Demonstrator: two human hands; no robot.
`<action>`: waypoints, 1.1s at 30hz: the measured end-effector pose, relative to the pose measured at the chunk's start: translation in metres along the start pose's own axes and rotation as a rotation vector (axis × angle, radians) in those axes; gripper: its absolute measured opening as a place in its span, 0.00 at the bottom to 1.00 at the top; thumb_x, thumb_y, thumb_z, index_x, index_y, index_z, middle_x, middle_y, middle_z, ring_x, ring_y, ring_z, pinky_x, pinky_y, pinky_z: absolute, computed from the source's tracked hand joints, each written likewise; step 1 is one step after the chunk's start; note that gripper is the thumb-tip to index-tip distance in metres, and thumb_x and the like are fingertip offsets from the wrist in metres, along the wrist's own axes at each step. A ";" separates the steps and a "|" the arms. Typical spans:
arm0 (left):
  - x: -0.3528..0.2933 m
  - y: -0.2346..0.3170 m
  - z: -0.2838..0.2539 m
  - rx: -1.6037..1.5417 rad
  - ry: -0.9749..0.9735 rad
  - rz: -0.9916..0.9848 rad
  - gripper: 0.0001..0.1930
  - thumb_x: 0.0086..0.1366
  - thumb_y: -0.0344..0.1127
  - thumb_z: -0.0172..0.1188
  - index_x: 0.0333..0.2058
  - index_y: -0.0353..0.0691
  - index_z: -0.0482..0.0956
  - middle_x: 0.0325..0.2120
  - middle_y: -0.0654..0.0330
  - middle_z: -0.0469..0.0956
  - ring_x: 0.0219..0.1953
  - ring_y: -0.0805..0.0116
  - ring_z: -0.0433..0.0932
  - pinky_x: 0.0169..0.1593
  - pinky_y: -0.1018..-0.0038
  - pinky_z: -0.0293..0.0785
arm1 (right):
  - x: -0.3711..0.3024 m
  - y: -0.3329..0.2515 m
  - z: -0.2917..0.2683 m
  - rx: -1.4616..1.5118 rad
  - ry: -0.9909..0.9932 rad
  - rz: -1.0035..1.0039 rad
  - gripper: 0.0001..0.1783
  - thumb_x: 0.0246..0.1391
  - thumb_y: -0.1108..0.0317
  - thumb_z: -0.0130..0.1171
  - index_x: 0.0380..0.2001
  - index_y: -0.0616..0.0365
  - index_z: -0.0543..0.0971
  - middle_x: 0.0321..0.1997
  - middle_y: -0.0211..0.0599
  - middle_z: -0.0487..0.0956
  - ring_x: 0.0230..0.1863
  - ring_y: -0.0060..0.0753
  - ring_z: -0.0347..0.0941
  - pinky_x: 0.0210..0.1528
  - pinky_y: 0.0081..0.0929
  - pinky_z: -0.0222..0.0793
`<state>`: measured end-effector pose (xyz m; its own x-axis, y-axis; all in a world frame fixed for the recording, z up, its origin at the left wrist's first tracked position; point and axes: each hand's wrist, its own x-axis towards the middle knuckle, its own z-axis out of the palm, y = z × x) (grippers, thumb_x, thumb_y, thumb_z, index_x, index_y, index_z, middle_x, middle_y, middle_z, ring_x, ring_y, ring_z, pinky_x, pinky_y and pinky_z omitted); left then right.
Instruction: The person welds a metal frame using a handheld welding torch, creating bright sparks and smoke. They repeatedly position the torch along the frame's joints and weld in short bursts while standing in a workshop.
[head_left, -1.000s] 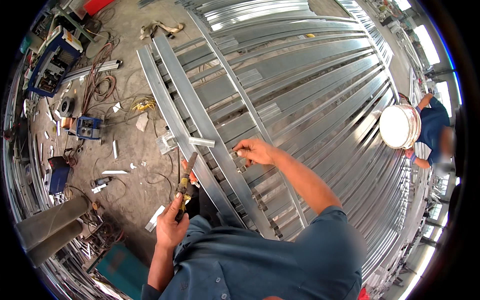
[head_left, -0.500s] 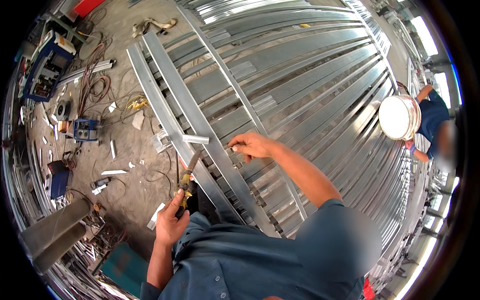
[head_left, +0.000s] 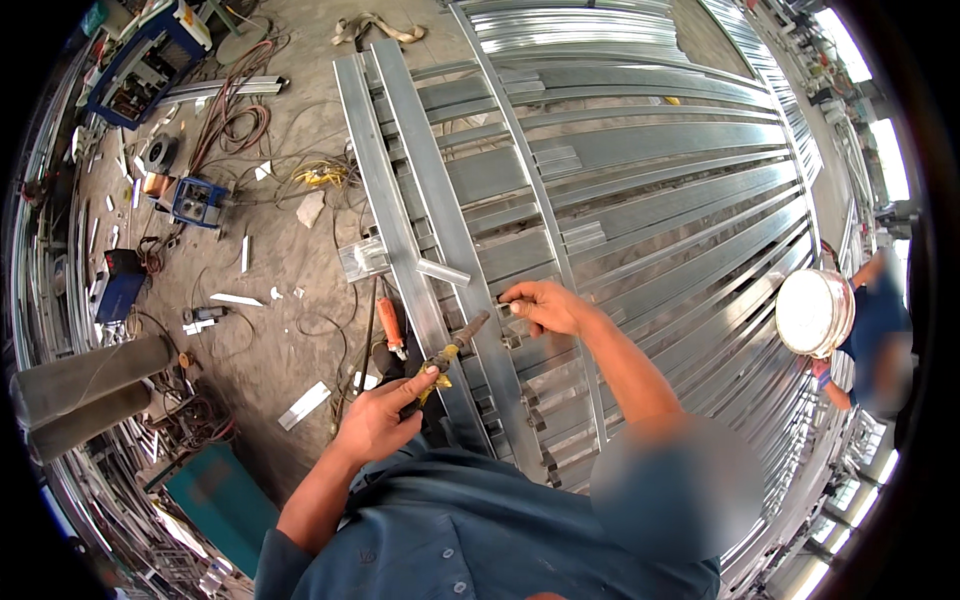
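Note:
My left hand (head_left: 380,420) is wrapped round the handle of a welding torch (head_left: 446,357), bound in yellow, with a worn brown nozzle. The nozzle points up and right over a long galvanized steel channel (head_left: 455,225). Across the channel's far side, my right hand (head_left: 548,308) has its fingers bent and pinched at a small metal bracket (head_left: 503,311) by the channel's edge; the fingers partly cover it. A short piece of bright metal channel (head_left: 443,272) lies across the two long channels, above the torch. Several similar small brackets sit along the edge nearer my body.
A large slatted steel frame (head_left: 680,190) spreads to the right. There another person holds a white bucket (head_left: 815,312). An orange-handled tool (head_left: 390,322) is left of the channels. Cables, metal scraps and a blue welding machine (head_left: 145,65) are on the left floor.
My left hand has brought the torch up and right, its nozzle now over the channel near my right hand. The view has shifted, uncovering the orange-handled tool. My right hand stays at the channel's edge.

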<state>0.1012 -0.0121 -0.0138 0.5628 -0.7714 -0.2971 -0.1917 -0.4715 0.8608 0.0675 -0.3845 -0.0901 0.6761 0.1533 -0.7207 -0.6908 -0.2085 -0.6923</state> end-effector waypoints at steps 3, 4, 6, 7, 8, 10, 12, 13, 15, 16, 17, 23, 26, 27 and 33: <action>0.005 0.001 0.003 -0.020 0.001 0.012 0.39 0.60 0.27 0.62 0.71 0.58 0.69 0.48 0.55 0.84 0.38 0.51 0.84 0.42 0.64 0.81 | 0.004 0.005 -0.001 -0.012 -0.009 -0.027 0.21 0.73 0.57 0.57 0.61 0.57 0.77 0.31 0.27 0.77 0.24 0.19 0.73 0.31 0.24 0.73; 0.005 0.000 0.004 -0.021 0.014 0.024 0.39 0.60 0.27 0.62 0.71 0.58 0.69 0.47 0.55 0.84 0.37 0.51 0.84 0.41 0.64 0.81 | 0.005 0.006 -0.001 -0.018 -0.016 -0.025 0.21 0.72 0.56 0.58 0.60 0.56 0.77 0.35 0.27 0.78 0.25 0.19 0.74 0.31 0.24 0.73; 0.006 -0.001 0.006 -0.022 0.036 0.051 0.39 0.59 0.27 0.62 0.71 0.59 0.69 0.46 0.56 0.84 0.36 0.52 0.84 0.40 0.64 0.81 | 0.006 0.006 -0.002 -0.027 -0.028 -0.022 0.21 0.72 0.54 0.58 0.59 0.55 0.78 0.42 0.28 0.81 0.25 0.20 0.75 0.32 0.24 0.75; 0.007 -0.001 0.006 -0.021 0.025 0.039 0.39 0.59 0.27 0.62 0.70 0.59 0.69 0.46 0.56 0.84 0.35 0.52 0.84 0.40 0.64 0.81 | 0.006 0.007 -0.002 -0.026 -0.026 -0.018 0.21 0.72 0.54 0.58 0.59 0.55 0.78 0.42 0.28 0.81 0.25 0.20 0.75 0.32 0.24 0.75; 0.008 -0.001 0.005 -0.020 0.014 0.027 0.39 0.59 0.27 0.63 0.70 0.58 0.70 0.45 0.55 0.84 0.35 0.52 0.84 0.39 0.63 0.81 | 0.006 0.007 -0.003 -0.026 -0.025 -0.014 0.21 0.72 0.54 0.58 0.59 0.55 0.78 0.42 0.28 0.81 0.25 0.19 0.75 0.31 0.24 0.74; 0.008 0.000 0.005 -0.017 0.004 0.014 0.39 0.59 0.27 0.63 0.70 0.58 0.70 0.44 0.55 0.84 0.34 0.52 0.84 0.39 0.63 0.81 | 0.007 0.009 -0.003 -0.025 -0.021 -0.017 0.21 0.71 0.54 0.59 0.59 0.55 0.78 0.41 0.28 0.81 0.25 0.19 0.75 0.31 0.24 0.74; 0.009 0.001 0.005 -0.013 0.006 0.013 0.39 0.58 0.27 0.63 0.70 0.58 0.70 0.44 0.55 0.83 0.33 0.52 0.83 0.38 0.63 0.81 | 0.008 0.012 -0.002 -0.025 -0.016 -0.031 0.21 0.71 0.55 0.59 0.59 0.55 0.78 0.41 0.27 0.81 0.25 0.19 0.75 0.31 0.23 0.73; 0.010 0.000 0.005 -0.006 0.009 0.019 0.38 0.58 0.27 0.63 0.70 0.58 0.70 0.44 0.55 0.83 0.33 0.52 0.83 0.38 0.63 0.81 | 0.008 0.013 -0.002 -0.017 -0.013 -0.034 0.21 0.71 0.55 0.59 0.59 0.55 0.79 0.41 0.27 0.81 0.24 0.19 0.75 0.30 0.23 0.73; 0.010 -0.002 0.007 0.008 0.016 0.029 0.38 0.58 0.27 0.63 0.69 0.58 0.71 0.44 0.55 0.83 0.33 0.52 0.84 0.38 0.63 0.81 | 0.008 0.014 -0.001 -0.002 -0.008 -0.041 0.20 0.71 0.55 0.59 0.58 0.55 0.79 0.40 0.27 0.81 0.23 0.18 0.74 0.29 0.23 0.73; 0.010 -0.002 0.007 0.009 0.009 0.023 0.38 0.59 0.28 0.62 0.69 0.58 0.71 0.43 0.55 0.83 0.33 0.52 0.84 0.38 0.62 0.81 | 0.009 0.014 -0.002 0.001 -0.018 -0.036 0.20 0.71 0.56 0.60 0.58 0.55 0.79 0.41 0.28 0.81 0.25 0.20 0.75 0.32 0.24 0.74; 0.010 -0.001 0.006 0.010 0.002 0.017 0.38 0.59 0.28 0.62 0.70 0.58 0.70 0.43 0.55 0.83 0.33 0.52 0.84 0.38 0.62 0.81 | 0.009 0.014 -0.003 0.005 -0.028 -0.032 0.20 0.71 0.56 0.60 0.59 0.55 0.79 0.42 0.28 0.82 0.27 0.22 0.76 0.34 0.26 0.75; 0.015 0.001 0.000 0.056 -0.076 0.006 0.38 0.57 0.27 0.63 0.69 0.53 0.71 0.46 0.50 0.84 0.38 0.51 0.84 0.42 0.64 0.80 | 0.046 0.103 -0.010 0.481 -0.055 -0.136 0.17 0.69 0.65 0.60 0.57 0.58 0.80 0.38 0.29 0.83 0.31 0.23 0.77 0.35 0.25 0.74; 0.012 0.005 -0.001 0.058 -0.060 -0.006 0.39 0.60 0.30 0.60 0.71 0.61 0.66 0.39 0.56 0.81 0.36 0.50 0.83 0.41 0.59 0.81 | 0.020 0.035 -0.003 -0.105 0.052 -0.167 0.15 0.68 0.66 0.61 0.55 0.58 0.81 0.34 0.27 0.82 0.25 0.18 0.75 0.28 0.21 0.72; 0.013 0.003 0.000 0.087 -0.054 0.016 0.39 0.60 0.30 0.60 0.72 0.61 0.66 0.39 0.56 0.81 0.36 0.50 0.83 0.41 0.58 0.81 | 0.021 0.042 -0.005 -0.111 0.045 -0.213 0.15 0.68 0.64 0.61 0.54 0.57 0.81 0.34 0.27 0.82 0.25 0.18 0.74 0.28 0.21 0.72; 0.012 0.016 0.000 0.251 -0.057 0.007 0.39 0.60 0.31 0.61 0.71 0.60 0.66 0.38 0.53 0.80 0.38 0.47 0.82 0.43 0.57 0.80 | 0.026 0.050 -0.003 0.122 0.012 -0.146 0.14 0.69 0.61 0.61 0.51 0.58 0.82 0.34 0.26 0.82 0.24 0.17 0.72 0.27 0.20 0.70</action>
<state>0.1050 -0.0291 -0.0034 0.5159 -0.7946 -0.3201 -0.3929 -0.5516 0.7358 0.0513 -0.3935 -0.1435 0.7737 0.1617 -0.6125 -0.6108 -0.0659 -0.7890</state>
